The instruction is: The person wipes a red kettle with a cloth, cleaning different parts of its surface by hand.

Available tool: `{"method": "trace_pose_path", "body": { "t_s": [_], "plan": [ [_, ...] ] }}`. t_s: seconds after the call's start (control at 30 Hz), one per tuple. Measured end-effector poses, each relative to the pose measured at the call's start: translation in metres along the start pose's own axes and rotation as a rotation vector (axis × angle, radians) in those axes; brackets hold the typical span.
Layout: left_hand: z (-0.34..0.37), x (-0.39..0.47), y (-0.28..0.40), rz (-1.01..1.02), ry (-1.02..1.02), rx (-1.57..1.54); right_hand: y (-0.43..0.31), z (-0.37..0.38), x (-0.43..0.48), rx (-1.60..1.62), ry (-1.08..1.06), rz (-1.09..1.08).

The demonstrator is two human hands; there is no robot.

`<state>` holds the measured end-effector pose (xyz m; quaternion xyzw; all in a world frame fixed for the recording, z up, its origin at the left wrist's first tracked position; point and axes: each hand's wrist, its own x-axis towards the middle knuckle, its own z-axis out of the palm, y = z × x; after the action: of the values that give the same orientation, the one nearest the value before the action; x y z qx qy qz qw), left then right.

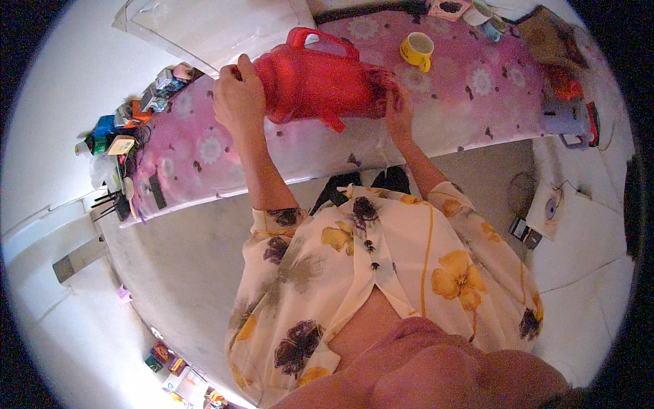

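Ahead of me, a red plastic vacuum jug [317,84] is held on its side above the table. Its loop handle points to the far side, and a short red tab sticks out on the near side. My left hand [240,94] grips the jug's left end, with the thumb and fingers curled over it. At the other end, my right hand [399,110] holds the darker, patterned part, its fingers partly hidden. A yellow mug [417,50] stands on the table, beyond my right hand and apart from the jug.
A pink flowered cloth covers the long table [209,151]. Small boxes and packets [104,125] crowd its left end. More cups [477,14] stand at the far right. A pale lavender jug [564,116] is by the right end, near a brown bag [549,41].
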<state>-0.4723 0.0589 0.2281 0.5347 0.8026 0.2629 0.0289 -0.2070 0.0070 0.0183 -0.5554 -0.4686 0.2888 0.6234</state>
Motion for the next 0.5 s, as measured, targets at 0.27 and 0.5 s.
{"method": "trace_pose_path", "body": {
  "t_s": [0.27,0.5],
  "plan": [
    [0.004,-0.001,0.014,0.054,0.012,0.036,-0.075,0.042,0.002,-0.209,-0.101,-0.249],
    [0.001,0.002,0.007,0.020,-0.007,0.075,-0.106,0.020,0.000,0.054,-0.174,0.317]
  ]
}}
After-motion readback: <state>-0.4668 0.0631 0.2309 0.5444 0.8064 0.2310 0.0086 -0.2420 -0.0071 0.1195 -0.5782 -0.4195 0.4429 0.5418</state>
